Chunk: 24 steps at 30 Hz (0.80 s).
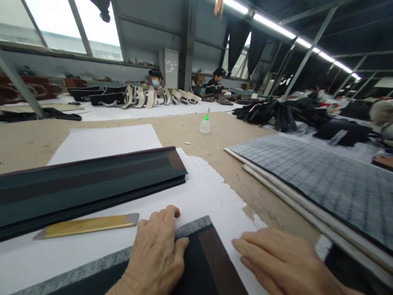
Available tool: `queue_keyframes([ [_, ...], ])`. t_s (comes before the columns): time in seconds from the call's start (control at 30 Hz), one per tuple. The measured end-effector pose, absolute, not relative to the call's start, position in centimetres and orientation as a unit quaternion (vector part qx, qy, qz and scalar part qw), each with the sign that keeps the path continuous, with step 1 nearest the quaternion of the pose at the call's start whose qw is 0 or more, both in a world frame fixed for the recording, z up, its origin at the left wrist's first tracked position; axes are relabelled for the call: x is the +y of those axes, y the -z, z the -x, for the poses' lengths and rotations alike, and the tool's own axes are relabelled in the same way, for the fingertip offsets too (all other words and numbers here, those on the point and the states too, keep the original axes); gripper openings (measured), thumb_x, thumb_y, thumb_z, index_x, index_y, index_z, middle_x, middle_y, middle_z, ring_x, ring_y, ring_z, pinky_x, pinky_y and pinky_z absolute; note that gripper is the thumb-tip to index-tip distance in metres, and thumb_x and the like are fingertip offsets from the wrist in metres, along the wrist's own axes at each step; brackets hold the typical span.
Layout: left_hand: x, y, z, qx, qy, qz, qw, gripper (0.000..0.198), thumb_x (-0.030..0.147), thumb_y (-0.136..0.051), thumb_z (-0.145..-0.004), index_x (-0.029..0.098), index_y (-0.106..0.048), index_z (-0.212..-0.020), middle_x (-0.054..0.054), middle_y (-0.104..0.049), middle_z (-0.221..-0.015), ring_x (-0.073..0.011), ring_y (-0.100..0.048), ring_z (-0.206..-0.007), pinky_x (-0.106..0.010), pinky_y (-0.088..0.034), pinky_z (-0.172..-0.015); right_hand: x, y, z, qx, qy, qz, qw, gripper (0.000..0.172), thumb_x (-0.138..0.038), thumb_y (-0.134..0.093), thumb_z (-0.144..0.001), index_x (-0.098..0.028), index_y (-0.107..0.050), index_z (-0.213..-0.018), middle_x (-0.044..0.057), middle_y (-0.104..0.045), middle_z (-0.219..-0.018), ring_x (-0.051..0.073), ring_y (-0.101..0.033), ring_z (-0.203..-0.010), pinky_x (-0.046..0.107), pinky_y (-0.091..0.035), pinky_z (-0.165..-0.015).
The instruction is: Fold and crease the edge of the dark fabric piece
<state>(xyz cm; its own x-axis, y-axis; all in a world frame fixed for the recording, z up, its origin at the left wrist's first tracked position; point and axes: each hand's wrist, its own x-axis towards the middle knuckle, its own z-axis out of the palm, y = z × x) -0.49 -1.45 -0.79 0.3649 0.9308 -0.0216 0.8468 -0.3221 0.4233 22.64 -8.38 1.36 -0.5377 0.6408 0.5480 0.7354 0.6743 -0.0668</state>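
Note:
My left hand (155, 254) lies flat on a dark panel (202, 266) that has a brown stripe and a grey edge, with the fingers curled over its top edge. Just right of that panel my right hand (276, 258) rests flat on the white paper (202, 192), fingers together and pointing left. Neither hand grips anything. A yellow ruler with metal tips (87, 224) lies left of my left hand. Behind it sits a long stack of dark green and brown panels (89, 184).
A small glue bottle with a green tip (205, 123) stands on the brown table. Grey checked boards (322, 184) are stacked at the right. Black fabric pieces (276, 112) lie beyond. Two people sit at the far table among black-and-cream parts (147, 98).

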Motion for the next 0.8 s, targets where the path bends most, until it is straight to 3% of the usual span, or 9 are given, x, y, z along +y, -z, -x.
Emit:
queue_keyframes([
  [0.23, -0.6, 1.2, 0.2, 0.513, -0.174, -0.812, 0.217, 0.018, 0.01, -0.049, -0.072, 0.021, -0.056, -0.085, -0.004, -0.05, -0.092, -0.0249, -0.045, -0.09, -0.042, -0.033, -0.078, -5.3, 0.3, -21.2, -0.894, 0.011, 0.392, 0.218, 0.029, -0.005, -0.038, -0.085, -0.011, -0.058, -0.106, 0.006, -0.056, -0.077, 0.017, -0.049, -0.065, 0.029, -0.038, -0.055],
  [0.5, -0.2, 3.0, -0.2, 0.418, -0.259, -0.836, 0.246, 0.029, 0.007, -0.045, -0.074, 0.025, -0.056, -0.095, -0.002, -0.053, -0.091, -0.0224, -0.05, -0.088, -0.039, -0.042, -0.076, -6.0, 1.6, -21.6, -0.896, 0.049, 0.384, 0.217, 0.04, -0.004, -0.032, -0.084, -0.004, -0.051, -0.119, 0.013, -0.06, -0.089, 0.021, -0.056, -0.079, 0.033, -0.048, -0.07],
  [0.7, 0.5, 2.6, -1.2, 0.458, -0.231, -0.82, 0.253, 0.015, 0.008, -0.048, -0.072, 0.02, -0.054, -0.077, -0.002, -0.052, -0.078, -0.0221, -0.051, -0.078, -0.037, -0.042, -0.068, -5.6, 1.7, -21.3, -0.89, 0.042, 0.394, 0.227, 0.039, -0.006, -0.034, -0.083, -0.006, -0.051, -0.118, 0.012, -0.059, -0.084, 0.021, -0.056, -0.076, 0.034, -0.05, -0.066],
  [0.8, 0.3, 2.8, -1.3, 0.426, -0.256, -0.836, 0.234, 0.018, 0.007, -0.045, -0.075, 0.021, -0.054, -0.081, -0.002, -0.053, -0.079, -0.0219, -0.051, -0.078, -0.037, -0.043, -0.066, -5.5, 1.9, -21.3, -0.887, 0.036, 0.392, 0.242, 0.04, -0.006, -0.034, -0.083, -0.007, -0.049, -0.121, 0.011, -0.058, -0.084, 0.02, -0.055, -0.074, 0.033, -0.049, -0.063],
])
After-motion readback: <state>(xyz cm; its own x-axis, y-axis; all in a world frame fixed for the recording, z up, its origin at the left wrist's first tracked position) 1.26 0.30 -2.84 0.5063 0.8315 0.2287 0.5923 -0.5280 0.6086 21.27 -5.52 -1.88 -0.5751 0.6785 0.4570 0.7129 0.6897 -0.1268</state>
